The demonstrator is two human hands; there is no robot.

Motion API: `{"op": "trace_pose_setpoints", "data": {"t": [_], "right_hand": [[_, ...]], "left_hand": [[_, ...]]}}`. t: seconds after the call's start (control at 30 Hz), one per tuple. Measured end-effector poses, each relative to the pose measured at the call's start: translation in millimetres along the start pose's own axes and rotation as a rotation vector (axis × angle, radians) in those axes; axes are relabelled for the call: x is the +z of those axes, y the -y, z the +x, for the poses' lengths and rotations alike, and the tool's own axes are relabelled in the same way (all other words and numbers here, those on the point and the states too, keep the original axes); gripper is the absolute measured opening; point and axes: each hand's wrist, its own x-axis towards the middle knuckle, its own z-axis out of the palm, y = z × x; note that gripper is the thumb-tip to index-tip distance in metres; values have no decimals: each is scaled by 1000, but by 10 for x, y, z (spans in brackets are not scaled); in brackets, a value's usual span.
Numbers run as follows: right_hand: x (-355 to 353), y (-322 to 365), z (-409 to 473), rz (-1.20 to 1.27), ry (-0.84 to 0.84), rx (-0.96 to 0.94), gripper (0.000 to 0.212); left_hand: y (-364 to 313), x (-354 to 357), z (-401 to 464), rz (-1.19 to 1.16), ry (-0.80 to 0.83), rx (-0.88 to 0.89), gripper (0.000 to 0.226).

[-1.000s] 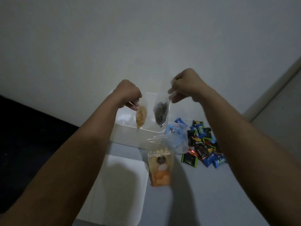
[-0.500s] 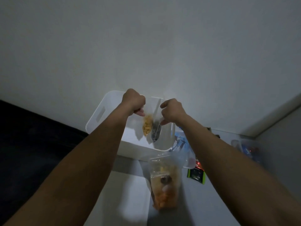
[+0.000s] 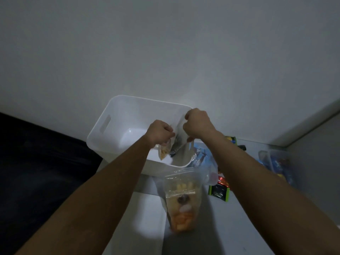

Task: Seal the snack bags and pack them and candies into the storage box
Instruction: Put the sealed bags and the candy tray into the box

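A white storage box [image 3: 110, 129] with a handle slot stands against the wall. My left hand [image 3: 159, 132] pinches the top of a clear bag of yellow snacks [image 3: 163, 153], which hangs inside the box. My right hand [image 3: 197, 124] grips the top of a clear bag of dark snacks [image 3: 177, 144], also lowered into the box beside the yellow one. A third clear bag [image 3: 183, 205] with orange and mixed pieces stands upright on the table in front of the box. Wrapped candies [image 3: 219, 191] lie to its right, partly hidden by my right arm.
A white lid or board [image 3: 139, 227] lies flat at the table's near left. A clear plastic container [image 3: 276, 166] with colourful contents sits at the far right near the wall. A clear bag with blue contents [image 3: 200, 159] lies right of the box. Dark floor lies to the left.
Both hands have moved forward and down, bringing the two small bags from above the box into it. The hands have also come closer together, and the view has tilted downward.
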Motion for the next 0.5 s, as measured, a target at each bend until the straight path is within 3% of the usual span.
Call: {"op": "trace_pose_setpoints", "data": {"t": [0.13, 0.33, 0.5], "right_hand": [[-186, -135, -123, 9, -110, -54, 29], [-253, -497, -318, 122, -67, -12, 27], [-133, -696, -446, 167, -43, -39, 24]], "left_hand": [[-27, -25, -109, 44, -45, 67, 15], [-60, -21, -348, 102, -207, 93, 11], [-98, 68, -414, 362, 113, -166, 16]]}}
